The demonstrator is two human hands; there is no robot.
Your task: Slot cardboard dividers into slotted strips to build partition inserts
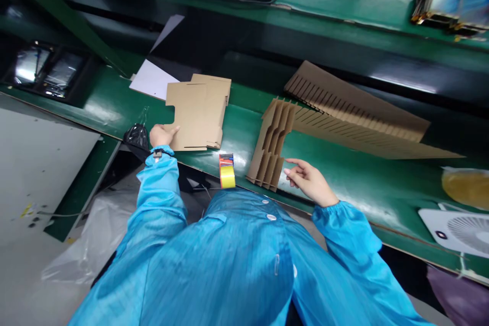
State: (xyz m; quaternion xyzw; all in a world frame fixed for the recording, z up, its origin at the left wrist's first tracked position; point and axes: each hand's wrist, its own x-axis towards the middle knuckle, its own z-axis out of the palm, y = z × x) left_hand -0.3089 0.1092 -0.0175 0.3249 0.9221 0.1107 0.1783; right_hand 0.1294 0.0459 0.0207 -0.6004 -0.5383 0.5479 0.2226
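Observation:
My left hand (163, 135) grips the lower left edge of a flat brown cardboard piece (189, 117), thumb on top and the other fingers partly hidden. More flat cardboard lies beneath it. My right hand (303, 177) is beside the lower right of a slotted cardboard divider (269, 147), with fingers loosely apart and nothing between them. The divider's several upright strips stand side by side, joined to long slotted strips (344, 135) running right. A yellow tape roll (227, 177) lies between the two cardboard groups, at the bench's front edge.
White sheets (155, 79) lie behind the left cardboard. A black plastic bag (136, 136) hangs by the bench edge near my left hand. Far right are a white fan (462, 229) and a yellowish round item (466, 188). A shelf (324, 10) crosses the back.

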